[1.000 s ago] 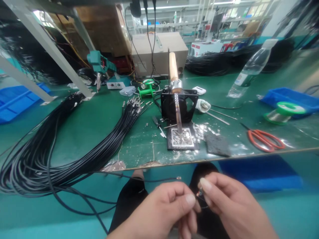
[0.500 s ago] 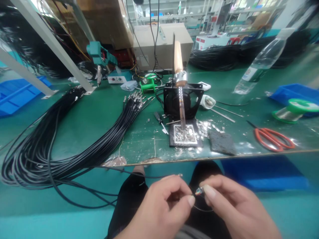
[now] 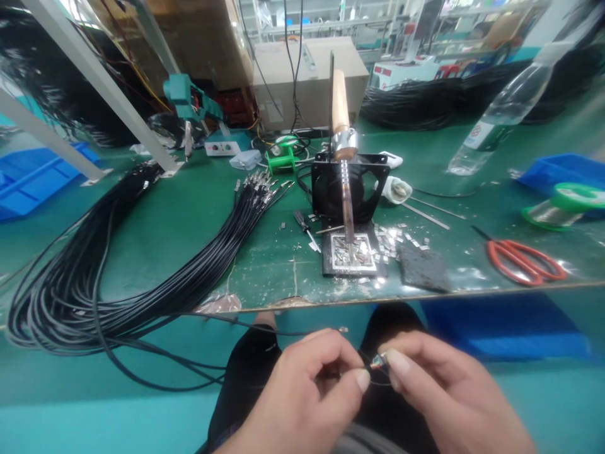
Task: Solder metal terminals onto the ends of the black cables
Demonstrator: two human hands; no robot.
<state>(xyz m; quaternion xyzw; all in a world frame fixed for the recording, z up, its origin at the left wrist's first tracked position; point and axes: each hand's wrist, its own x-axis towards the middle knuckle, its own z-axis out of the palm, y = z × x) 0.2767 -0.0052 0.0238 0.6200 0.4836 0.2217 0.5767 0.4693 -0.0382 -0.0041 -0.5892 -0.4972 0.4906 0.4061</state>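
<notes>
My left hand (image 3: 321, 384) pinches a thin black cable near its end, in front of the bench and above my lap. Coloured wires show between the fingertips of both hands. At their other side, my right hand (image 3: 439, 384) grips a small metal connector (image 3: 379, 362) between thumb and forefinger. Most of the connector is hidden by the fingers. Another cable end with a metal tip (image 3: 343, 330) sticks out just behind my left hand. A bundle of black cables (image 3: 189, 287) lies on the bench at the left, some loops hanging over the edge.
A soldering iron (image 3: 347, 195) leans tip-down over a tray of metal bits (image 3: 352, 270), before a black fan (image 3: 321, 189). Around it lie a screwdriver (image 3: 302, 224), a grey sponge-like block (image 3: 424, 268), orange-handled scissors (image 3: 524, 260), a solder spool (image 3: 560, 208) and a plastic bottle (image 3: 501, 113).
Both hands keep the same hold, nearly still. The view has shifted slightly, and the bench items at the right appear a little farther right.
</notes>
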